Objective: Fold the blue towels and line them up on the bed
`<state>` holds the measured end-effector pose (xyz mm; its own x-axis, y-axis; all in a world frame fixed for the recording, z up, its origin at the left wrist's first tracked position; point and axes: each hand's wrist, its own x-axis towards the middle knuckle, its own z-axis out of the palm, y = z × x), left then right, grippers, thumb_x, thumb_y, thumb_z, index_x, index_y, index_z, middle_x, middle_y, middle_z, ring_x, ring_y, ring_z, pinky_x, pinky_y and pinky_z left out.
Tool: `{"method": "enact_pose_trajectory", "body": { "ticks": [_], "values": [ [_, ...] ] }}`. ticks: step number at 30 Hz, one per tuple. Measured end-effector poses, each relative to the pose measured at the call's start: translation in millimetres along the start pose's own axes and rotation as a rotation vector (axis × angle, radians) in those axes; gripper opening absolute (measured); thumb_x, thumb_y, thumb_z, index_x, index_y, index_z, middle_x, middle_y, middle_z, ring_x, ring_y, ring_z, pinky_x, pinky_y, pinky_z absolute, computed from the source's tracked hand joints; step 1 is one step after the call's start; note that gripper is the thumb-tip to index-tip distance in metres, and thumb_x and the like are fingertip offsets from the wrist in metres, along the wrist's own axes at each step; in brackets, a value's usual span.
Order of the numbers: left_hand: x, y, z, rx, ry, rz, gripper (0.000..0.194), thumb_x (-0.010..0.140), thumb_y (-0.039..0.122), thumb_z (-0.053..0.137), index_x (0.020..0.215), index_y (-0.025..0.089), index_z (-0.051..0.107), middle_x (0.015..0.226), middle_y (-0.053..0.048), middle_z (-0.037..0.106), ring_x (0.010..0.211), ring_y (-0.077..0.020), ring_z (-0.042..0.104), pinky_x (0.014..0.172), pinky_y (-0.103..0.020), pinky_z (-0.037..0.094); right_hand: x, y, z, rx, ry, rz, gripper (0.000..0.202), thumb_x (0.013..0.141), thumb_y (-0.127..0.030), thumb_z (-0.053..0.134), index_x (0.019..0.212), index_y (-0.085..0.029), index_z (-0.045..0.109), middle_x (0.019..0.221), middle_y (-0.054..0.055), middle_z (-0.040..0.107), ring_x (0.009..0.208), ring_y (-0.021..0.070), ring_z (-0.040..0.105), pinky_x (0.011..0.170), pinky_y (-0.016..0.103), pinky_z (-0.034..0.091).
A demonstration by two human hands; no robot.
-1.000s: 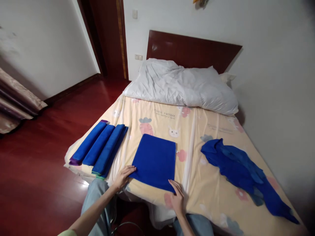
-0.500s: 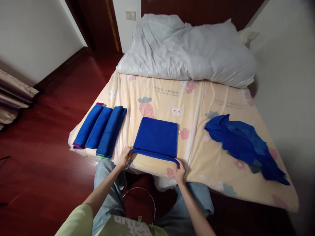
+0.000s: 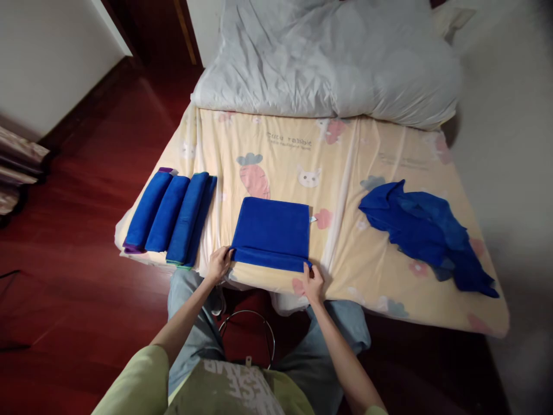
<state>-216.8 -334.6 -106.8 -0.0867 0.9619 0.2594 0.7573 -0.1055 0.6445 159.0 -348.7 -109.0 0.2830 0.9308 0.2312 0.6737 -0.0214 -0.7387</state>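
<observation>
- L hand [image 3: 219,264] & R hand [image 3: 311,282] each pinch a near corner of blue towel [image 3: 271,233], lying mid-bed at near edge.
- Near hem, flat 1 s ago, now turned up & over: first fold begun.
- Rolled towels [image 3: 169,212] left, loose towel pile [image 3: 425,231] right, unchanged.

3 rolled towels [image 3: 169,214], 1 folded towel [image 3: 272,230], 1 crumpled heap [image 3: 425,233].

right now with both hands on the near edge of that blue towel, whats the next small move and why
Probably roll the near edge forward again: both hands, left and right, pinch the towel where only a narrow strip is turned over.
</observation>
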Motion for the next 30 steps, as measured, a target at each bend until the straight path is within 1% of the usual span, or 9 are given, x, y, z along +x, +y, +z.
{"method": "enact_pose_trajectory", "body": {
  "ticks": [4,7,13,17,20,26,30],
  "values": [
    [2,3,2.0,0.055,0.023,-0.049,0.044,0.105,0.052,0.043,0.093,0.020,0.071,0.077,-0.008,0.072,0.070,-0.0198,0.070,0.069,-0.030,0.054,1,1,2,-0.020,-0.015,0.004,0.052,0.099,-0.063,0.052,0.073,-0.020,0.069,0.063,0.007,0.064,0.058,0.0195,0.057,0.061,0.033,0.048],
    [2,5,2.3,0.066,0.043,-0.072,0.045,0.105,0.053,0.042,0.095,0.020,0.071,0.074,-0.007,0.071,0.068,-0.0194,0.069,0.067,-0.030,0.053,2,0,3,-0.022,-0.014,0.022,0.053,0.099,-0.063,0.053,0.078,-0.018,0.072,0.067,0.009,0.067,0.059,0.0204,0.059,0.062,0.034,0.048],
    [2,7,2.5,0.057,0.051,-0.072,0.037,0.103,0.049,0.048,0.099,0.020,0.071,0.074,-0.004,0.068,0.066,-0.0162,0.065,0.066,-0.027,0.050,5,-10,2,-0.003,0.014,0.036,0.052,0.098,-0.060,0.055,0.078,-0.015,0.073,0.061,0.007,0.065,0.053,0.0160,0.052,0.058,0.031,0.046],
    [1,5,2.8,0.030,0.054,-0.047,0.030,0.103,0.043,0.051,0.100,0.020,0.071,0.076,-0.004,0.067,0.068,-0.0159,0.064,0.068,-0.027,0.049,7,-14,1,-0.008,0.039,0.017,0.050,0.098,-0.059,0.058,0.077,-0.016,0.073,0.060,0.005,0.063,0.052,0.0145,0.051,0.058,0.029,0.044],
    [2,4,2.2,0.031,0.059,-0.031,0.027,0.103,0.041,0.053,0.099,0.021,0.070,0.075,-0.003,0.066,0.067,-0.0153,0.063,0.068,-0.027,0.048,8,-14,1,-0.001,0.048,0.016,0.049,0.097,-0.058,0.059,0.075,-0.016,0.072,0.058,0.004,0.061,0.052,0.0139,0.050,0.058,0.029,0.043],
    [4,8,2.0,0.048,0.046,-0.054,0.026,0.102,0.040,0.052,0.095,0.022,0.068,0.074,-0.002,0.065,0.065,-0.0155,0.062,0.066,-0.028,0.045,9,-14,1,0.022,0.012,0.040,0.048,0.099,-0.056,0.056,0.078,-0.016,0.072,0.064,0.005,0.064,0.056,0.0137,0.051,0.060,0.028,0.043],
    [5,9,3.0,0.074,0.049,-0.074,0.026,0.101,0.041,0.052,0.095,0.022,0.068,0.076,-0.003,0.066,0.066,-0.0163,0.062,0.066,-0.028,0.044,10,-17,0,0.036,0.014,0.075,0.046,0.098,-0.055,0.058,0.077,-0.016,0.071,0.063,0.004,0.063,0.054,0.0132,0.049,0.059,0.028,0.043]
  ]
}}
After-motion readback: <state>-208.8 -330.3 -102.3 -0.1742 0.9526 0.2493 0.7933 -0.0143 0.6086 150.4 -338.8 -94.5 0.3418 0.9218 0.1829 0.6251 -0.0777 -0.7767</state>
